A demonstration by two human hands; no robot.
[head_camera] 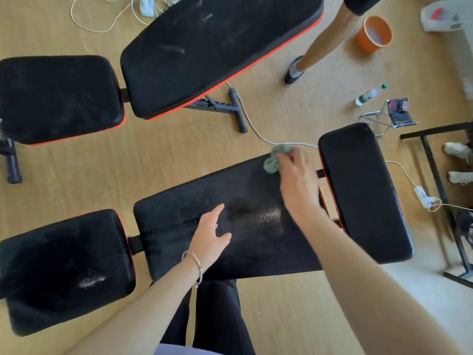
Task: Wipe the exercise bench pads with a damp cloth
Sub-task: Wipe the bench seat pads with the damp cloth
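Note:
Below me lies a black exercise bench with red trim, made of three pads. On its long middle pad (179,201) a white dusty smear shows near the centre. My right hand (298,180) grips a crumpled green cloth (275,160) at the pad's far right corner. With straight fingers, my left hand (212,237) rests on the middle pad; a silver bangle circles its wrist. The left seat pad (64,267) carries a white smear. The right end pad (363,190) looks clean.
A second black bench (210,52) stands further away, its pads streaked with dust. Another person's leg (307,55) is at the top right, near an orange bucket (373,34). A water bottle (371,94), a folding stool (389,114), cables and a power strip (423,197) lie on the wooden floor.

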